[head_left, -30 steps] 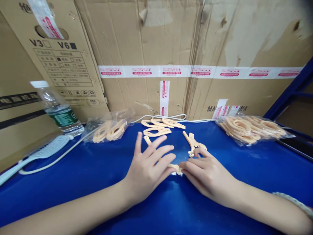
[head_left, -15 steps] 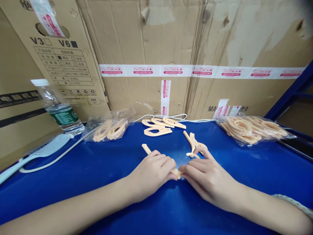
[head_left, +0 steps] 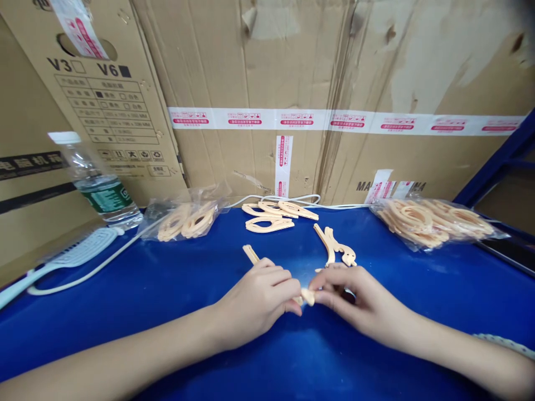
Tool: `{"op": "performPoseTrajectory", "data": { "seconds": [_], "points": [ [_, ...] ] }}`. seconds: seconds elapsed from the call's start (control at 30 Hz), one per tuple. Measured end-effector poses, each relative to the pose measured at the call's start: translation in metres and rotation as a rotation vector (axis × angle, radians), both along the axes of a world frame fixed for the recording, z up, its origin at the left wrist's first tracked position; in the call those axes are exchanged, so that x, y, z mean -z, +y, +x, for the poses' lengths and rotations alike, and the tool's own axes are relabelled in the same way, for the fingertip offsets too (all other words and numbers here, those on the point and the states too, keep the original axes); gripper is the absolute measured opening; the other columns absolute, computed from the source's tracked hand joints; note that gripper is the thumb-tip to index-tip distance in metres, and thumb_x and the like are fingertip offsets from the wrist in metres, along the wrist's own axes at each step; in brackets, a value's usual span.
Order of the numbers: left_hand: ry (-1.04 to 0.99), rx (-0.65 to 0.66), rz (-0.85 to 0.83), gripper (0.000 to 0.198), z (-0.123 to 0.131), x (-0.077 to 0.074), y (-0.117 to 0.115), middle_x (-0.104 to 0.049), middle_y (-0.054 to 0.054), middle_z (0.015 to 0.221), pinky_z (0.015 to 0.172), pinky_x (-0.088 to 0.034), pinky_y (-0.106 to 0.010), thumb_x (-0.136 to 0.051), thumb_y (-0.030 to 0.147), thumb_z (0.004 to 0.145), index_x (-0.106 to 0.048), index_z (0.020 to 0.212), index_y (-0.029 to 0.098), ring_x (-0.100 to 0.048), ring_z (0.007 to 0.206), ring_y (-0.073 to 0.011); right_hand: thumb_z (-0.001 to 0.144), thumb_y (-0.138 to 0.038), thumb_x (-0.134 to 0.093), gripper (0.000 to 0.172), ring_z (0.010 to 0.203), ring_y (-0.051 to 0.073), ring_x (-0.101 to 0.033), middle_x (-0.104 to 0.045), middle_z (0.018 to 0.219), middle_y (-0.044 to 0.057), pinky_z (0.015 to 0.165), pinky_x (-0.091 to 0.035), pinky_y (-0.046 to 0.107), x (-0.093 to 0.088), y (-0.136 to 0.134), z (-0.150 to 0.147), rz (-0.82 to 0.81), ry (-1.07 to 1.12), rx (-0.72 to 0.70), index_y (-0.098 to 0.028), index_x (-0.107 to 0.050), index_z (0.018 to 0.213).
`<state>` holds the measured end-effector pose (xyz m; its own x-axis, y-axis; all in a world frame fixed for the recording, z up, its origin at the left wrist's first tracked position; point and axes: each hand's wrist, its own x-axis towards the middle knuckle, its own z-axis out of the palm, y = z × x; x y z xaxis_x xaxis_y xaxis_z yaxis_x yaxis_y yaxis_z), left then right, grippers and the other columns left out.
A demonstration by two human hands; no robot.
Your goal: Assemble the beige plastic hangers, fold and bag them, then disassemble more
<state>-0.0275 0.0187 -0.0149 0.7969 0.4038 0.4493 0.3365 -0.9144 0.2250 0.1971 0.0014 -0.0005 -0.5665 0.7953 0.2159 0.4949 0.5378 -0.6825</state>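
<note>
My left hand (head_left: 259,298) is closed around a beige plastic folding hanger (head_left: 249,253). One slim arm of it sticks out past my knuckles, and the middle lies hidden under my fingers. My right hand (head_left: 355,295) pinches a small beige end (head_left: 308,296) between thumb and fingertips, right beside my left fingers. Whether that end is joined to the rest is hidden. Just beyond my right hand lie unfolded beige hanger pieces (head_left: 330,245), one with a curved hook shape. Farther back, several folded oval hangers (head_left: 270,224) rest on the blue table (head_left: 200,356).
Clear bags of beige hangers stand at back left (head_left: 188,220) and back right (head_left: 432,220). On the left are a water bottle (head_left: 104,195) and a pale blue hairbrush (head_left: 86,250). A white cable (head_left: 100,273) runs behind. Cardboard boxes (head_left: 251,156) wall the back.
My right fingers have curled in and shifted slightly, now pinching the small beige end higher up. More of the hooked piece behind them shows. My left hand has barely moved.
</note>
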Motion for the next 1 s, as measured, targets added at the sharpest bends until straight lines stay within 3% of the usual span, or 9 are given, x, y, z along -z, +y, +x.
{"op": "performPoseTrajectory", "data": {
  "seconds": [0.07,0.17,0.27,0.4,0.53,0.6,0.73,0.83,1.0],
  "points": [
    [-0.003,0.014,0.063,0.032,0.001,0.0,-0.001,-0.063,-0.001,0.075,0.072,-0.037,-0.029,-0.036,0.03,0.104,-0.055,0.081,0.018,-0.056,0.069,-0.0152,0.096,-0.04,-0.05,0.028,0.063,0.016,-0.058,-0.068,0.072,0.001,0.066,-0.044,0.029,-0.002,0.007,0.004,-0.012,0.084,0.085,-0.019,-0.067,0.087],
    [0.018,-0.015,0.048,0.029,0.003,0.001,-0.004,-0.061,-0.001,0.075,0.067,-0.037,-0.028,-0.035,0.033,0.104,-0.047,0.081,0.019,-0.053,0.066,-0.0156,0.096,-0.035,-0.054,0.019,0.071,0.016,-0.059,-0.068,0.075,0.0,0.082,-0.043,0.034,-0.004,0.017,0.012,0.215,0.104,0.131,-0.021,-0.065,0.09],
    [0.073,-0.085,0.02,0.024,0.003,0.0,-0.007,-0.06,-0.002,0.077,0.061,-0.037,-0.028,-0.032,0.031,0.104,-0.04,0.084,0.021,-0.049,0.061,-0.0164,0.097,-0.023,-0.052,0.012,0.087,0.017,-0.062,-0.07,0.088,0.001,0.099,-0.034,0.039,-0.004,0.025,0.019,0.419,0.023,0.029,-0.022,-0.063,0.092],
    [0.067,-0.048,0.023,0.016,-0.001,-0.002,-0.005,-0.06,-0.002,0.08,0.064,-0.039,-0.029,-0.027,0.022,0.103,-0.036,0.089,0.022,-0.051,0.063,-0.0162,0.098,-0.017,-0.047,0.017,0.101,0.019,-0.06,-0.07,0.093,0.0,0.108,-0.021,0.047,0.001,0.031,0.02,0.538,-0.146,-0.041,-0.025,-0.063,0.096],
    [0.127,-0.04,0.027,0.005,-0.005,-0.007,-0.002,-0.06,-0.002,0.082,0.064,-0.041,-0.029,-0.029,0.022,0.102,-0.034,0.103,0.021,-0.051,0.06,-0.0161,0.098,-0.012,-0.044,0.023,0.105,0.02,-0.056,-0.071,0.098,0.002,0.104,-0.024,0.047,0.007,0.036,0.012,0.619,-0.207,-0.03,-0.024,-0.064,0.102],
    [0.195,-0.027,0.015,0.009,-0.007,-0.012,-0.002,-0.062,-0.004,0.087,0.066,-0.043,-0.03,-0.031,0.022,0.102,-0.034,0.109,0.02,-0.053,0.063,-0.0169,0.097,-0.013,-0.045,0.023,0.107,0.022,-0.054,-0.071,0.106,0.004,0.102,-0.028,0.048,0.008,0.039,0.008,0.627,-0.236,-0.013,-0.023,-0.065,0.102],
    [0.29,0.017,-0.011,0.013,-0.008,-0.024,0.0,-0.062,-0.007,0.098,0.082,-0.045,-0.036,-0.034,0.015,0.1,-0.046,0.102,0.02,-0.056,0.083,-0.0205,0.094,-0.007,-0.041,0.033,0.112,0.026,-0.052,-0.065,0.121,0.009,0.098,-0.033,0.052,0.008,0.042,0.007,0.594,-0.278,0.01,-0.021,-0.066,0.111],
    [0.256,0.002,-0.066,0.018,-0.01,-0.027,0.005,-0.059,-0.007,0.103,0.09,-0.044,-0.036,-0.035,0.008,0.097,-0.05,0.097,0.019,-0.054,0.095,-0.0212,0.091,-0.004,-0.038,0.038,0.105,0.026,-0.052,-0.065,0.116,0.012,0.09,-0.041,0.048,0.003,0.042,0.016,0.587,-0.235,0.034,-0.018,-0.065,0.114],
    [0.167,-0.14,-0.123,0.01,-0.012,-0.019,0.012,-0.059,-0.007,0.103,0.086,-0.047,-0.036,-0.044,0.013,0.092,-0.051,0.092,0.02,-0.055,0.095,-0.0221,0.095,-0.014,-0.044,0.027,0.096,0.024,-0.055,-0.066,0.104,0.01,0.083,-0.044,0.043,-0.003,0.035,0.024,0.541,-0.231,0.06,-0.019,-0.066,0.11]
  ]
}}
